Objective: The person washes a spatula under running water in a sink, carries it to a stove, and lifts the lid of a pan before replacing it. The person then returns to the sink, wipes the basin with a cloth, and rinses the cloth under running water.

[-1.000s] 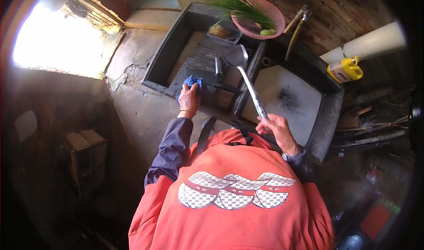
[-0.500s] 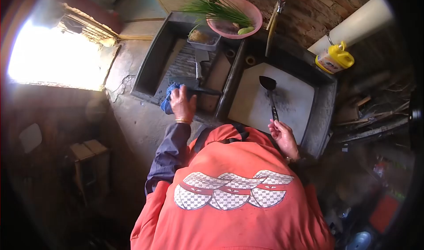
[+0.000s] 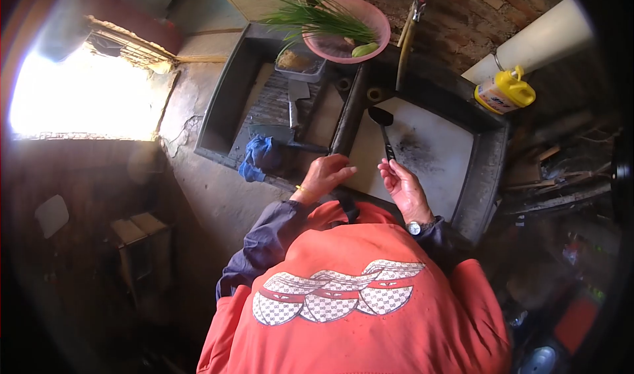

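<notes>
In the head view, my right hand [image 3: 404,186] grips the handle of a black spatula [image 3: 381,117], whose head points up and away over the right basin [image 3: 446,156]. My left hand [image 3: 325,176] holds nothing; its fingers are partly stretched out near the front of the sink divider, a short way from the spatula handle. A crumpled blue cloth [image 3: 259,156] lies at the front of the left basin. Behind the cloth is a wide blade [image 3: 271,133] with a dark handle. Farther back rests a cleaver [image 3: 298,91] with a pale handle.
A clear tub [image 3: 300,70] with brownish contents stands at the back of the left basin. A pink bowl [image 3: 381,30] with long green stalks sits behind. A tap [image 3: 411,27] rises over the sink; a yellow bottle [image 3: 504,91] stands at the right rim.
My left hand has let go of the blue cloth and moved right to the divider. My right hand has shifted up and left with the spatula.
</notes>
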Tool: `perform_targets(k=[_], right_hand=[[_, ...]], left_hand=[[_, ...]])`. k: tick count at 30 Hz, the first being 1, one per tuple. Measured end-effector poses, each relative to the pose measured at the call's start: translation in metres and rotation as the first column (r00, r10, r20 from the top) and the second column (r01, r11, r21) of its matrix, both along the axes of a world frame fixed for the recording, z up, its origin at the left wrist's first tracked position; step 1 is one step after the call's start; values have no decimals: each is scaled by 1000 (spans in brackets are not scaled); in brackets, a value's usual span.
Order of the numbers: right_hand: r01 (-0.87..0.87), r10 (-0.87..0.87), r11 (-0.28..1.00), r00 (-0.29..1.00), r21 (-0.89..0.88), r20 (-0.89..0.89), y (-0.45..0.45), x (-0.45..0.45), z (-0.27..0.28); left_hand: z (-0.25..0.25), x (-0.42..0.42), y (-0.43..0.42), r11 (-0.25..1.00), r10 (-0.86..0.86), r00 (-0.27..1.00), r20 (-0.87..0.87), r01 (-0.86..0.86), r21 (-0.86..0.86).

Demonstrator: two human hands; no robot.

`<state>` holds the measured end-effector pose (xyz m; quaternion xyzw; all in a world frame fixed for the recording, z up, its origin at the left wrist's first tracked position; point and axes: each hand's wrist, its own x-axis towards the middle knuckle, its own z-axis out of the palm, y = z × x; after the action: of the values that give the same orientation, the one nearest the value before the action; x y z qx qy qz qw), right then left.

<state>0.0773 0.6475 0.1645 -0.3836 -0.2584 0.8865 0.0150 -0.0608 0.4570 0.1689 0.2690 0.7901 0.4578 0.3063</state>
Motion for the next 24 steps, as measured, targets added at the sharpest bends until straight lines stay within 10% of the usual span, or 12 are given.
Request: perform_targets(k=[6,14,17,24], right_hand=[[-44,45,998,999,55,-27,-14,-6,27],[-413,420,863,907,292,43,3,3,46],[-337,422,517,900,787,108,49,-9,13],[-46,49,-106,997,993,51,186,-168,43]], left_hand=[[-10,4,75,989,15,723,691,-111,95],[-38,-14,91,980,16,419,908,-186,69],[-40,-20,79,992,28,495,869,-122,38],[-39,-14,73,999,-9,568,823,-36,36]])
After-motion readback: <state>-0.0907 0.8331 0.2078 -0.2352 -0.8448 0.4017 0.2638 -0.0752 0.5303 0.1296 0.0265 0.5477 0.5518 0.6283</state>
